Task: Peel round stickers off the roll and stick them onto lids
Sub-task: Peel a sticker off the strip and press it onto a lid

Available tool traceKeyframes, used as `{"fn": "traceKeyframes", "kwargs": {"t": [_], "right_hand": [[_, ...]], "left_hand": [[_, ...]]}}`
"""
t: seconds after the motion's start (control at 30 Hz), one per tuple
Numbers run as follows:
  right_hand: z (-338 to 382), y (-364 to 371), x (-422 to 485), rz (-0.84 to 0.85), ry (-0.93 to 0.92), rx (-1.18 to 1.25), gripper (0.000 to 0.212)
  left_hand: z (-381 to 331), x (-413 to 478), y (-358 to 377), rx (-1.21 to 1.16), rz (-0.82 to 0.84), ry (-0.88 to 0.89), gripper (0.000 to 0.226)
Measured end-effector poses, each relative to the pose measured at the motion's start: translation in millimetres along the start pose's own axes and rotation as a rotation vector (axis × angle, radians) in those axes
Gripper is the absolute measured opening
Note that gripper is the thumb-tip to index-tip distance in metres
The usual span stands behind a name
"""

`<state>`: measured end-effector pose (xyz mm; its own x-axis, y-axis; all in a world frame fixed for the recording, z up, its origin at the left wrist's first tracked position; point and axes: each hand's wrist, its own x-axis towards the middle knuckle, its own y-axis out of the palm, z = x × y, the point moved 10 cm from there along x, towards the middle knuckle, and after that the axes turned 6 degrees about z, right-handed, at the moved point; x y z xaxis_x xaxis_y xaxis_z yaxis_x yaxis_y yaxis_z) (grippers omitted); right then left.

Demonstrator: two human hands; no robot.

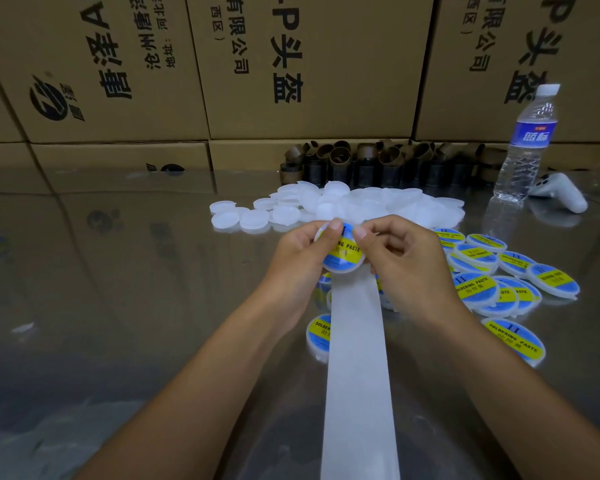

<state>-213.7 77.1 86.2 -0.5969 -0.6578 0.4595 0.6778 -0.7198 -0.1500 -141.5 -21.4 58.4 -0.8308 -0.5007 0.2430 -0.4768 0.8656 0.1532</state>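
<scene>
Both hands meet above the middle of the shiny surface [118, 271], holding one lid [344, 263] between them. The left hand [303, 252] grips the lid's left edge, its fingers [335, 226] curled round it and the thumb laid on the top of the blue-and-yellow sticker [347, 249] on the lid's face. The right hand [407, 259] pinches the lid from the other side, with its thumb tip pressing the sticker's upper right and the remaining fingers curled in towards the palm. The sticker reads "SOLDERING PASTE". From under the held lid a white backing strip [359, 375] runs down between the forearms and off the bottom edge. Just beyond the hands lies a loose heap of blank lids [343, 204] — translucent white, overlapping. To the right of the right hand are the stickered lids [499, 271], some stacked on each other, and one more shows to the left of the strip. Further back stand brown cardboard cores [378, 161] in a cluster, a water bottle [527, 143] upright at the right, and a white controller [561, 194] just beside it. Printed cardboard boxes [291, 64] form the wall behind.
</scene>
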Motion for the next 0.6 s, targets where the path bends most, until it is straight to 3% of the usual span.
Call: {"fn": "traceKeyframes", "kwargs": {"t": [0.23, 0.47, 0.6], "right_hand": [[-3, 9, -2, 0.074, 0.033, -0.047, 0.007], [3, -5, -1, -0.043, -0.027, -0.011, 0.005], [4, -1, -1, -0.011, -0.027, -0.033, 0.009]], "left_hand": [[-4, -1, -4, 0.019, -0.051, 0.028, 0.02], [-2, -1, 0, 0.015, -0.018, 0.016, 0.022], [-3, -2, -3, 0.011, -0.049, 0.034, 0.015]]}}
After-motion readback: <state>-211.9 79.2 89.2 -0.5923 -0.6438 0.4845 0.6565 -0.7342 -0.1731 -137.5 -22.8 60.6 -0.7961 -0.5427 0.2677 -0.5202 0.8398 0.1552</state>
